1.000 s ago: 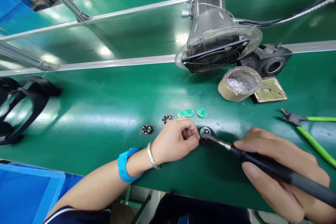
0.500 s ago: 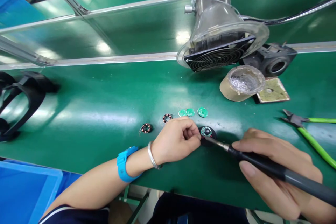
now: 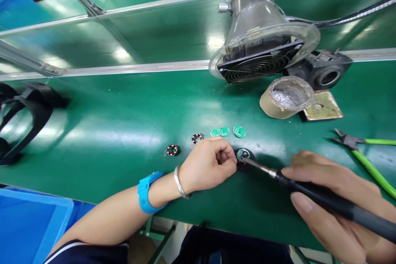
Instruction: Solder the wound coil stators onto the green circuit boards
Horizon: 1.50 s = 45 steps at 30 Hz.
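My right hand (image 3: 337, 202) grips a soldering iron (image 3: 312, 192) by its dark handle. The iron's metal tip reaches the small round circuit board (image 3: 243, 155), which sits on a black round base (image 3: 247, 166). My left hand (image 3: 213, 163) is closed, with thumb and forefinger pinched at the left edge of that base; what they pinch is too small to make out. Beyond the left hand lie several green round circuit boards (image 3: 239, 131). Two copper-wound ring coils rest to the left, one coil (image 3: 172, 150) with loose wires and another coil (image 3: 196, 138) partly behind the hand.
A fume extractor hood (image 3: 260, 62) hangs over the back of the green bench. Below it stand a tan pot (image 3: 272, 105), a sponge tray (image 3: 324, 106) and a black iron holder (image 3: 328, 70). Green-handled cutters (image 3: 368, 167) lie at right, a black frame (image 3: 37, 115) at left.
The soldering iron's tip has shifted slightly right and up on the round board, and my right hand has moved a little right. My left hand stays in place.
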Available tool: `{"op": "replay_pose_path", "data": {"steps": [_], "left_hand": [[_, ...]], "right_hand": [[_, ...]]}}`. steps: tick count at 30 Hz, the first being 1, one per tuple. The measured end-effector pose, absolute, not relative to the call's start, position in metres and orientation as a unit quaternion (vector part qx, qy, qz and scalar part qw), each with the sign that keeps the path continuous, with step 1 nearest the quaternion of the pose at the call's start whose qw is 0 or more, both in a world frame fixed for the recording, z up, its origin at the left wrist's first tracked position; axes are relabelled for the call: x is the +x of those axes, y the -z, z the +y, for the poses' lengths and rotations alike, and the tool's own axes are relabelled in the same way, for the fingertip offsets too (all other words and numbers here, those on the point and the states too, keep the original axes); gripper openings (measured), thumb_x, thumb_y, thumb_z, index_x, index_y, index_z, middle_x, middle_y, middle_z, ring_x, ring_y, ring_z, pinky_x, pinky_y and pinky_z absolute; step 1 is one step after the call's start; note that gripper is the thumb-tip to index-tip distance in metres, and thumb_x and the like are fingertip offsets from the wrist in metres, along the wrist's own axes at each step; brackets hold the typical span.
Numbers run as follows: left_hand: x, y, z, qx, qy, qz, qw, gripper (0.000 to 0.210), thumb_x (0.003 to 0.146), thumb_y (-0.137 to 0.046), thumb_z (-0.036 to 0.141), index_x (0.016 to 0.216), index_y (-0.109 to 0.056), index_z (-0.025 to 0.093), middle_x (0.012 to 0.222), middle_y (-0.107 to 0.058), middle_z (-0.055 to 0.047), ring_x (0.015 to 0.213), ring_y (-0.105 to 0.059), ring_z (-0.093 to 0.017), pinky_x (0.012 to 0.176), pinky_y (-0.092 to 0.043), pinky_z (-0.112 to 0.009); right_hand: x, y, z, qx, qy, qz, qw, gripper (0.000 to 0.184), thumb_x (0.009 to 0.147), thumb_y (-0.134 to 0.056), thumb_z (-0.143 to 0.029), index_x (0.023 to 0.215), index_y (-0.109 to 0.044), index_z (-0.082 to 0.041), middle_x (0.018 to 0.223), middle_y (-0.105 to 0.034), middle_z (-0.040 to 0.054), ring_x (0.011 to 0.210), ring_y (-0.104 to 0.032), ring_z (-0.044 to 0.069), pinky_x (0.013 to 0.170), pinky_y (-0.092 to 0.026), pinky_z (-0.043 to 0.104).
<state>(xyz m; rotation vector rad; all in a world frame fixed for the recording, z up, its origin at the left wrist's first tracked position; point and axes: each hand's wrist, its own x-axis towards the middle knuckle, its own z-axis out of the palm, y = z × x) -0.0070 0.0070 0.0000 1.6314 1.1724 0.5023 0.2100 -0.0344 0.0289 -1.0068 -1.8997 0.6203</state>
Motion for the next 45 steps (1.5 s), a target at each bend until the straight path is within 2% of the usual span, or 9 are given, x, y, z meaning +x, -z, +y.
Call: {"op": "replay_pose_path", "data": {"steps": [11, 13, 16, 21, 24, 29, 33, 39, 45], "left_hand": [[-0.007, 0.0, 0.007, 0.678, -0.208, 0.485, 0.512, 0.006, 0.069, -0.055, 0.012, 0.065, -0.057, 0.016, 0.064, -0.055, 0.001, 0.058, -0.051, -0.009, 0.053, -0.041, -0.02], [-0.007, -0.002, 0.006, 0.679, -0.202, 0.486, 0.512, 0.002, 0.069, -0.057, 0.014, 0.069, -0.056, 0.016, 0.067, -0.053, 0.002, 0.055, -0.049, -0.008, 0.051, -0.041, -0.02], [-0.005, -0.004, 0.004, 0.712, -0.18, 0.49, 0.47, 0.023, 0.066, -0.064, 0.017, 0.086, -0.054, 0.016, 0.077, -0.051, 0.002, 0.054, -0.047, -0.007, 0.049, -0.041, -0.022], [-0.001, 0.001, 0.005, 0.798, -0.17, 0.462, 0.347, 0.036, 0.073, -0.073, 0.039, 0.094, -0.055, 0.017, 0.089, -0.054, -0.004, 0.077, -0.052, -0.018, 0.066, -0.045, -0.031], [-0.001, 0.004, 0.015, 0.808, -0.193, 0.411, 0.376, 0.023, 0.078, -0.071, 0.029, 0.092, -0.058, 0.017, 0.085, -0.056, -0.002, 0.081, -0.053, -0.017, 0.073, -0.045, -0.03], [-0.006, 0.003, 0.027, 0.816, -0.197, 0.356, 0.41, 0.015, 0.081, -0.066, 0.014, 0.094, -0.061, 0.017, 0.082, -0.058, -0.002, 0.081, -0.055, -0.016, 0.076, -0.046, -0.028], [-0.011, 0.0, 0.018, 0.797, -0.193, 0.401, 0.41, 0.027, 0.078, -0.067, 0.015, 0.102, -0.055, 0.015, 0.089, -0.054, -0.002, 0.064, -0.051, -0.01, 0.065, -0.047, -0.026], [-0.01, -0.005, -0.001, 0.73, -0.223, 0.458, 0.456, 0.008, 0.08, -0.065, 0.021, 0.078, -0.06, 0.015, 0.072, -0.053, 0.003, 0.05, -0.045, -0.004, 0.051, -0.041, -0.018], [-0.001, -0.002, -0.002, 0.64, -0.246, 0.495, 0.535, 0.012, 0.078, -0.067, 0.024, 0.073, -0.061, 0.014, 0.066, -0.053, 0.003, 0.048, -0.043, -0.003, 0.045, -0.036, -0.016]], "right_hand": [[0.203, -0.009, -0.027, -0.42, -0.2, -0.744, 0.48, 0.04, 0.084, -0.056, -0.009, 0.121, -0.059, -0.022, 0.068, -0.063, -0.0004, 0.056, -0.06, 0.013, 0.046, -0.048, 0.027], [0.2, -0.001, -0.025, -0.431, -0.187, -0.749, 0.467, 0.038, 0.085, -0.056, -0.008, 0.119, -0.059, -0.025, 0.07, -0.066, -0.0033, 0.055, -0.062, 0.01, 0.05, -0.051, 0.023], [0.198, 0.006, -0.02, -0.421, -0.181, -0.77, 0.443, 0.028, 0.086, -0.057, -0.007, 0.108, -0.06, -0.024, 0.079, -0.07, -0.0028, 0.066, -0.067, 0.01, 0.06, -0.055, 0.022], [0.197, 0.011, -0.014, -0.406, -0.183, -0.777, 0.444, 0.03, 0.08, -0.064, -0.005, 0.105, -0.057, -0.02, 0.096, -0.071, 0.0031, 0.08, -0.068, 0.014, 0.072, -0.056, 0.028], [0.195, 0.013, -0.014, -0.391, -0.199, -0.784, 0.44, 0.035, 0.078, -0.065, -0.006, 0.109, -0.057, -0.02, 0.098, -0.07, 0.0046, 0.087, -0.067, 0.018, 0.08, -0.056, 0.035], [0.193, 0.015, -0.016, -0.4, -0.186, -0.798, 0.41, 0.032, 0.082, -0.062, -0.009, 0.11, -0.058, -0.024, 0.094, -0.07, 0.0029, 0.082, -0.066, 0.018, 0.069, -0.055, 0.032], [0.191, 0.013, -0.016, -0.392, -0.19, -0.803, 0.407, 0.029, 0.082, -0.061, -0.008, 0.107, -0.059, -0.022, 0.087, -0.067, 0.0028, 0.073, -0.062, 0.015, 0.064, -0.052, 0.03], [0.191, 0.01, -0.012, -0.386, -0.176, -0.809, 0.407, 0.03, 0.079, -0.063, -0.007, 0.106, -0.058, -0.019, 0.084, -0.064, 0.002, 0.069, -0.056, 0.013, 0.063, -0.048, 0.027], [0.191, 0.006, -0.01, -0.389, -0.165, -0.813, 0.401, 0.028, 0.081, -0.06, -0.006, 0.106, -0.057, -0.019, 0.077, -0.061, 0.0003, 0.064, -0.051, 0.011, 0.059, -0.046, 0.024]]}}
